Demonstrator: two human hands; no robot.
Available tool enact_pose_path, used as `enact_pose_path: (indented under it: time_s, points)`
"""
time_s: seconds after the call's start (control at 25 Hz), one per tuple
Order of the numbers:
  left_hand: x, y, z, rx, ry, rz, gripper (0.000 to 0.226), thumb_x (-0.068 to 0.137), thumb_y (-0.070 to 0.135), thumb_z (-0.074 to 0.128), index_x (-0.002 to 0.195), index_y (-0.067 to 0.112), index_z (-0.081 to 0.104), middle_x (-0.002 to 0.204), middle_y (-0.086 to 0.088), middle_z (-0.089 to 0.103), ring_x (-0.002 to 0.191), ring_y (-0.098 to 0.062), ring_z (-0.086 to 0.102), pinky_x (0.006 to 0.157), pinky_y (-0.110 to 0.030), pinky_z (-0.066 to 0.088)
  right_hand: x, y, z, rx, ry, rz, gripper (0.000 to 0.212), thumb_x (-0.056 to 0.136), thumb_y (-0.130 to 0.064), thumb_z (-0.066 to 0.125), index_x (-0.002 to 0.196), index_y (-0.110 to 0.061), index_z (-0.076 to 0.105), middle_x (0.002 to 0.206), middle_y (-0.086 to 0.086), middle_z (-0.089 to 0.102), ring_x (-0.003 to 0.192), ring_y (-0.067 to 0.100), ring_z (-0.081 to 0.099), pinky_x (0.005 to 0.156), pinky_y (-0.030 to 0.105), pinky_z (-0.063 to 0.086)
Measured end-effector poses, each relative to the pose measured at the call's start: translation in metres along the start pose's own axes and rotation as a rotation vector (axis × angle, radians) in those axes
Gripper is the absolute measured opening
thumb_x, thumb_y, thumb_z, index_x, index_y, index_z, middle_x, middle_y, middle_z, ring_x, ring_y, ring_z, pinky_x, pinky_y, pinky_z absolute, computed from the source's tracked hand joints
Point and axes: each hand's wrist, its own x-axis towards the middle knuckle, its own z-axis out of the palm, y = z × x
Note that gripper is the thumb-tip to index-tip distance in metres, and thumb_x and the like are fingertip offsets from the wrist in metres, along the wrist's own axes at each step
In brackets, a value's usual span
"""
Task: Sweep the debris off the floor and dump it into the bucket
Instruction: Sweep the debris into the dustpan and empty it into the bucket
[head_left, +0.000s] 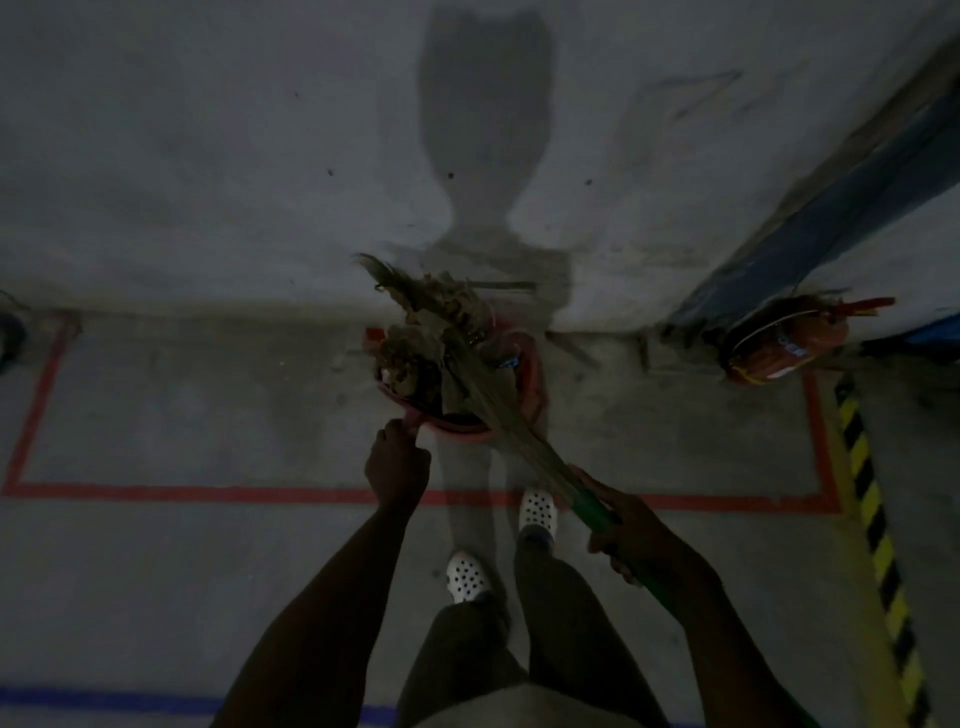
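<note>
A red bucket (462, 428) stands on the grey floor (182, 405), right where the floor meets the wall (208, 156). It is heaped above its rim with debris (400, 358), mostly dry leaves and scraps.

The left grip (397, 462) is at the bucket's near rim on its left side. Its fingers are curled and the fingertips meet the red edge; in the dim light I cannot tell whether they pinch the rim or only touch it.

The right grip (631, 535) is clenched round the green handle (592, 506) of a broom (498, 410), near and right of the bucket. The broom slants up and left from there. Its long bristles lie across the bucket's top and over the debris, and their tips pass beyond the far rim.

Two white clogs (538, 509) stand just on the near side of the bucket, one ahead of the other. A red tape line (208, 492) frames the floor around the bucket and runs under the arms. To the right of the bucket, against the wall, lies a red canister (779, 345), and yellow-black striped tape (865, 478) runs beyond the frame's right edge. Above the bucket a shadow (485, 130) falls on the wall.
</note>
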Motion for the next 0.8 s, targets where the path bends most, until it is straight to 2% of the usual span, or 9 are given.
enact_pose_path:
  time_s: [0.12, 0.32, 0.48, 0.56, 0.64, 0.72, 0.8]
  points:
    - [0.038, -0.009, 0.046, 0.036, -0.010, -0.020, 0.036, 0.080, 0.008, 0.064, 0.115, 0.008, 0.056, 0.105, -0.013, 0.063, 0.090, -0.034, 0.062, 0.066, -0.032, 0.036, 0.055, 0.018, -0.002, 0.003, -0.020, 0.055, 0.100, 0.073, 0.003, 0.069, 0.129, -0.075, 0.042, 0.071, -0.004, 0.073, 0.046, 0.025, 0.055, 0.048, 0.033, 0.046]
    - [0.101, -0.013, 0.110, 0.114, -0.087, -0.052, 0.032, 0.081, 0.015, 0.064, 0.111, 0.009, 0.055, 0.105, -0.012, 0.063, 0.093, -0.035, 0.063, 0.069, -0.033, 0.040, 0.130, 0.036, -0.005, 0.004, -0.062, 0.061, 0.101, 0.078, 0.005, 0.067, 0.128, -0.079, 0.039, 0.080, -0.018, 0.074, 0.043, 0.027, 0.053, 0.044, 0.033, 0.047]
    - [0.136, -0.005, 0.141, 0.288, -0.183, -0.002, 0.035, 0.084, 0.027, 0.063, 0.113, 0.009, 0.056, 0.110, -0.016, 0.064, 0.100, -0.037, 0.064, 0.081, -0.038, 0.049, 0.173, 0.035, -0.005, 0.014, -0.037, 0.099, 0.102, 0.080, 0.003, 0.067, 0.126, -0.082, 0.035, 0.092, 0.001, 0.073, 0.044, 0.027, 0.054, 0.045, 0.035, 0.047]
    - [0.143, 0.002, 0.141, 0.387, -0.222, 0.064, 0.036, 0.086, 0.030, 0.061, 0.117, 0.011, 0.060, 0.112, -0.016, 0.064, 0.101, -0.036, 0.064, 0.080, -0.038, 0.049, 0.176, 0.027, -0.002, 0.032, -0.023, 0.128, 0.100, 0.081, -0.002, 0.066, 0.124, -0.085, 0.032, 0.106, 0.005, 0.068, 0.045, 0.026, 0.056, 0.047, 0.035, 0.048]
    - [0.145, 0.011, 0.134, 0.465, -0.250, 0.127, 0.033, 0.088, 0.030, 0.060, 0.115, 0.013, 0.064, 0.110, -0.014, 0.065, 0.098, -0.034, 0.065, 0.074, -0.035, 0.047, 0.171, 0.016, -0.001, 0.047, -0.018, 0.145, 0.096, 0.080, -0.011, 0.069, 0.122, -0.086, 0.027, 0.106, 0.007, 0.066, 0.045, 0.021, 0.060, 0.047, 0.033, 0.049]
    - [0.148, 0.023, 0.124, 0.494, -0.233, 0.169, 0.028, 0.090, 0.028, 0.058, 0.111, 0.010, 0.064, 0.105, -0.014, 0.067, 0.093, -0.034, 0.067, 0.068, -0.034, 0.044, 0.162, 0.005, -0.001, 0.052, -0.019, 0.158, 0.095, 0.081, -0.017, 0.072, 0.137, -0.077, 0.024, 0.102, 0.007, 0.066, 0.051, 0.018, 0.062, 0.050, 0.032, 0.050]
    - [0.150, 0.036, 0.115, 0.462, -0.218, 0.167, 0.027, 0.091, 0.026, 0.058, 0.112, 0.009, 0.062, 0.105, -0.015, 0.069, 0.090, -0.035, 0.067, 0.064, -0.033, 0.040, 0.156, -0.001, -0.002, 0.073, -0.021, 0.164, 0.092, 0.086, -0.015, 0.072, 0.150, -0.061, 0.023, 0.107, 0.003, 0.062, 0.065, 0.015, 0.060, 0.057, 0.031, 0.049]
